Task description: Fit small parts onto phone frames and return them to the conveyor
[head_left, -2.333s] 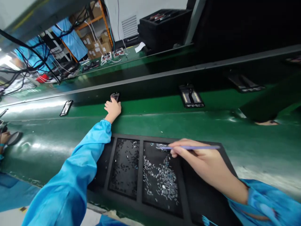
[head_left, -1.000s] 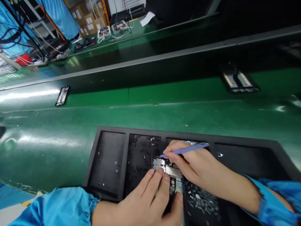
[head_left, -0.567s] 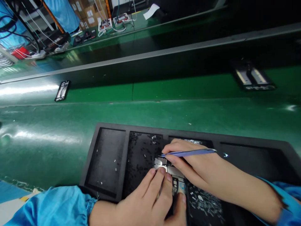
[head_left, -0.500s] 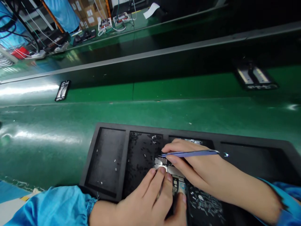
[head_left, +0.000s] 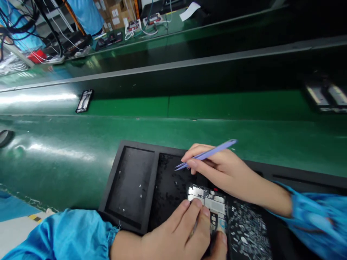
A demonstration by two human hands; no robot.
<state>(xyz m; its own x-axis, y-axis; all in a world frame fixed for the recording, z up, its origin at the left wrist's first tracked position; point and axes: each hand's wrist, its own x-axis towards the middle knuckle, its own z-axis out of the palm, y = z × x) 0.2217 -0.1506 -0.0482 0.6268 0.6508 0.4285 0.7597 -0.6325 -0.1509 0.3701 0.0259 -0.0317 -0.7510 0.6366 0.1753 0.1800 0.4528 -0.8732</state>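
Note:
An opened phone (head_left: 217, 205) with bare metal shields and circuitry lies tilted over the black tray (head_left: 150, 191). My left hand (head_left: 179, 231) grips it, fingertips pressed on the metal plates and thumb along its right side. The lower part of the phone is hidden under that hand. In my right hand (head_left: 217, 162) is a pair of purple tweezers (head_left: 210, 153), pinched between thumb and fingers. Their tips point left and down, above the tray's second compartment and apart from the phone. I cannot make out anything between the tips.
Many tiny metal pieces (head_left: 249, 227) lie in the tray right of the phone. A few more sit in the left compartment (head_left: 135, 173). Beyond, on the green bench (head_left: 130, 130), are two other opened phones (head_left: 84, 101) (head_left: 326, 94) and a dark ring-shaped thing (head_left: 5, 138).
My right hand and the tweezers have lifted up and away from the phone's top end, uncovering more of its shields and the loose pieces. My left hand stays on the phone. The view has shifted left.

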